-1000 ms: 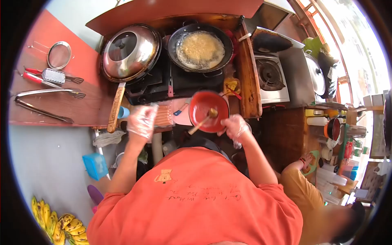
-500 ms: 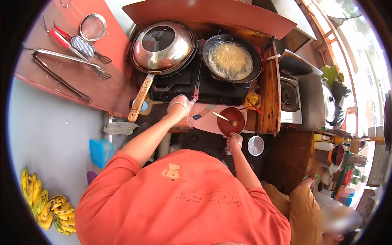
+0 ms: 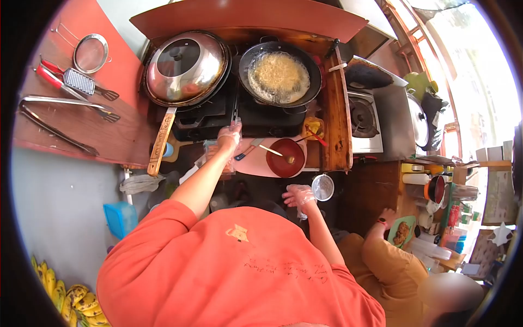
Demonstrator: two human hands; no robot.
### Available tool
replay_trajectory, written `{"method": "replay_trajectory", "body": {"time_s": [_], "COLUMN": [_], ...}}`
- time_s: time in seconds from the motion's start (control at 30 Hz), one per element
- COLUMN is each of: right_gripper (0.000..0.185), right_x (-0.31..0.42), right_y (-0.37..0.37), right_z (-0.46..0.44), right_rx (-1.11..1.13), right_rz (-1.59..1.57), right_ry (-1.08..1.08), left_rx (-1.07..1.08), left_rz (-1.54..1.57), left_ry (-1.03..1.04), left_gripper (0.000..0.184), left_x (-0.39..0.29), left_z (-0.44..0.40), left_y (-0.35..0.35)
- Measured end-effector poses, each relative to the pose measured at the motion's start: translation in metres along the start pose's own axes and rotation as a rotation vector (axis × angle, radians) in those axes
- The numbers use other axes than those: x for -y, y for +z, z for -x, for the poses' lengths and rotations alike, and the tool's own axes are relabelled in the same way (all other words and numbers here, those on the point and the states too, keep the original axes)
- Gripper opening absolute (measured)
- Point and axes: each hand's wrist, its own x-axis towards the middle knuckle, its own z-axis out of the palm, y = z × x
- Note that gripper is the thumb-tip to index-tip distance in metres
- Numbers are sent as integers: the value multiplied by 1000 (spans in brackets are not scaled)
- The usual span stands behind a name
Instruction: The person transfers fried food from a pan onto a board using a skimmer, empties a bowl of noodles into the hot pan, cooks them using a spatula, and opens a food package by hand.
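Note:
My left hand [image 3: 230, 137], in a clear plastic glove, is closed around the handle of a long, thin metal utensil [image 3: 236, 109] between the two pans; its far end is hard to make out. My right hand [image 3: 298, 195], also gloved, is apart from everything, fingers stretched out, below a reddish-brown bowl [image 3: 280, 168]. That bowl rests on a pink board [image 3: 256, 165] and holds a pale-handled spoon [image 3: 271, 150] and a little yellowish food. A knife [image 3: 248, 150] lies left of it. Golden food [image 3: 279, 75] bubbles in oil in the black wok [image 3: 314, 62].
A lidded pan [image 3: 185, 76] with a wooden handle [image 3: 162, 141] sits on the stove's left burner. A small strainer [image 3: 322, 187] is right of my right hand. Tongs [image 3: 60, 101] and a grater [image 3: 79, 82] lie on the left counter. A co-worker [image 3: 389, 267] reaches toward a green plate [image 3: 402, 231].
My right hand has let go of the bowl and drawn back. My left hand has closed on the utensil's handle. The co-worker's arm and a green plate have come into view; the camera has shifted.

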Motion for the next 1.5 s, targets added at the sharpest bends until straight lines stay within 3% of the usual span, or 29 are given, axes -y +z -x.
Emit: {"method": "replay_trajectory", "body": {"time_s": [0.23,0.33,0.57,0.7,0.77,0.83,0.9,0.97,1.07,1.13,1.17,1.2,1.23,1.3,1.37,1.5], "right_gripper": [33,35,33,27,28,25,31,31,27,25,25,25,24,25,23,22], "right_x": [58,70,101,120,129,157,167,175,170,166,166,167,168,169,169,167], "right_y": [-31,-48,-43,-48,-63,-57,-67,-73,-88,-93,-95,-95,-96,-100,-101,-99], "right_z": [39,25,35,37,24,65,62,62,22,7,3,1,-1,-12,-21,-15], "right_rx": [128,145,282,404,270,41,-71,-335,-466,-506,-511,-502,-496,-517,-534,-586], "right_rz": [505,686,1122,1359,1791,1145,933,1033,1038,1087,1090,1095,1100,1078,1000,989], "right_ry": [-72,-133,-350,-621,-1320,-746,-806,-1007,-1083,-1183,-1177,-1217,-1256,-1269,-1263,-1266], "left_rx": [-175,-137,-142,-114,-116,-143,-135,-159,-71,-382,-420,-442,-380,-379,-378,-393], "left_rz": [-73,162,259,301,327,278,274,161,-5,-891,-1178,-1150,-1244,-1411,-1604,-1617], "left_ry": [210,171,131,106,94,126,174,270,462,790,1012,924,1021,892,842,851], "left_gripper": [41,33,30,32,32,32,34,37,40,41,45,46,42,35,34,30], "left_x": [-26,-46,-35,-27,-32,-47,-61,-83,-118,-145,-170,-198,-217,-246,-262,-282], "left_z": [94,138,211,264,286,307,312,303,256,197,188,188,180,177,154,141], "left_y": [-20,-24,-51,-75,-85,-91,-94,-89,-75,-52,-31,-3,13,43,56,54]}}
